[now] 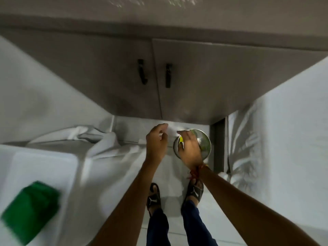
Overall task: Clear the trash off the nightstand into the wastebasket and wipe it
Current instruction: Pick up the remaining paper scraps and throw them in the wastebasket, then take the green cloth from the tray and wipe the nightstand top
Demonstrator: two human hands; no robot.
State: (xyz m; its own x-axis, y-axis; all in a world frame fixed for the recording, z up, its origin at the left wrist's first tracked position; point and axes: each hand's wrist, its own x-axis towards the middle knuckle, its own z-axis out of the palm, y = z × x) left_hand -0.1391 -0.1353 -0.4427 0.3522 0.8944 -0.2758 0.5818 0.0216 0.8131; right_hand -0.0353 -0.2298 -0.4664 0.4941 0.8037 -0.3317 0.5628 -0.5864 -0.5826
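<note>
A round metal wastebasket (206,139) stands on the floor in front of the grey nightstand cabinet (195,82). My right hand (190,148) hovers right over its mouth, back of the hand up and fingers pointing down. A yellow-green piece of trash (181,139) shows between thumb and fingers; I cannot tell whether the hand holds it or it lies in the basket. More greenish trash (205,145) shows inside. My left hand (157,142) hangs just left of the basket, fingers loosely curled and holding nothing. A folded green cloth (31,212) lies on the white bed at lower left.
White beds (284,139) flank a narrow floor aisle on both sides. A rumpled white sheet (99,139) spills off the left bed toward the basket. The cabinet has two doors with black handles (142,71). My sandalled feet (154,197) stand just behind the basket.
</note>
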